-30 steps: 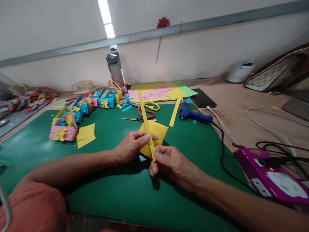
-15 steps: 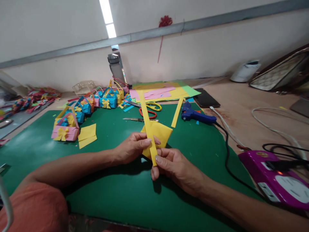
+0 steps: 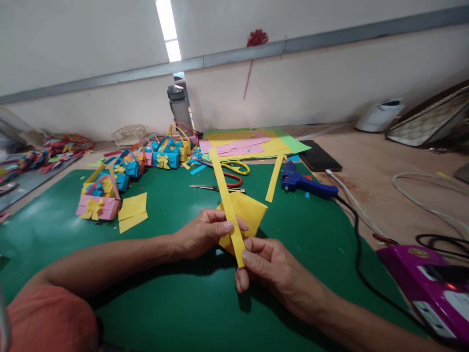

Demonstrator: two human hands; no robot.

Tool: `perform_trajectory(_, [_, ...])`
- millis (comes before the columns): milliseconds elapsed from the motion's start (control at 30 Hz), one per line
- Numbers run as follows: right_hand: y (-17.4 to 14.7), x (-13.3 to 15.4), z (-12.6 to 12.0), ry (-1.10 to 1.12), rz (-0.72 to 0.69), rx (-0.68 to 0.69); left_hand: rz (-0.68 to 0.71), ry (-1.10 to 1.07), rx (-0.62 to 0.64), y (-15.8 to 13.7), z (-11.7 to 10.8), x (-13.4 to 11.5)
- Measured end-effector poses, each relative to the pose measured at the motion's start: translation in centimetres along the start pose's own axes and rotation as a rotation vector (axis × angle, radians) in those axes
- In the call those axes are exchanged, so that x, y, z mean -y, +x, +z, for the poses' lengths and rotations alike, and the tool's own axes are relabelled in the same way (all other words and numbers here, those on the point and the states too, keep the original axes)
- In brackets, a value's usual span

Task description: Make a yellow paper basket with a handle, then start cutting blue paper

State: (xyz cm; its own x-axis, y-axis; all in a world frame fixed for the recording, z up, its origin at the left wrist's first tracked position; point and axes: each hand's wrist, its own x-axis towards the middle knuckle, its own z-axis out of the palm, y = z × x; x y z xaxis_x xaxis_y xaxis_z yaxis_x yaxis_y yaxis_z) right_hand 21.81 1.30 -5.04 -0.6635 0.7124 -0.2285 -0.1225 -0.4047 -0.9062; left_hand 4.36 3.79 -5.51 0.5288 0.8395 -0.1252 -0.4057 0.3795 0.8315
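A long yellow paper strip (image 3: 224,198) slants upright between my hands, above the green mat. My left hand (image 3: 203,232) pinches its middle with the thumb in front. Behind the strip is a folded yellow paper piece (image 3: 252,210), with left fingers against it; how firmly they hold it is partly hidden. My right hand (image 3: 271,264) has thumb and fingers closed at the strip's lower end. A second yellow strip (image 3: 274,178) lies on the mat beyond my hands. Yellow paper squares (image 3: 132,211) lie to the left.
Several small paper baskets (image 3: 98,199) stand at the left. Scissors (image 3: 234,173) and a craft knife (image 3: 212,187) lie beyond my hands. A blue glue gun (image 3: 308,183), a black phone (image 3: 319,156) and a purple power strip (image 3: 414,278) are at the right; coloured sheets (image 3: 286,142) at the back.
The view has shifted slightly, so everything sits a little lower and further right. Both hands keep the same grip on the yellow strip.
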Motion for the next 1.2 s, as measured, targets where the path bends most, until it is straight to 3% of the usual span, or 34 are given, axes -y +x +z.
perform_trajectory(733, [0.12,-0.2,0.03,0.055,0.005,0.031,0.012,-0.006,-0.008,-0.07,0.04,0.05])
perform_trajectory(1200, [0.17,0.21,0.13,0.004,0.038,0.022,0.056,0.142,-0.123,-0.08,0.19,0.09])
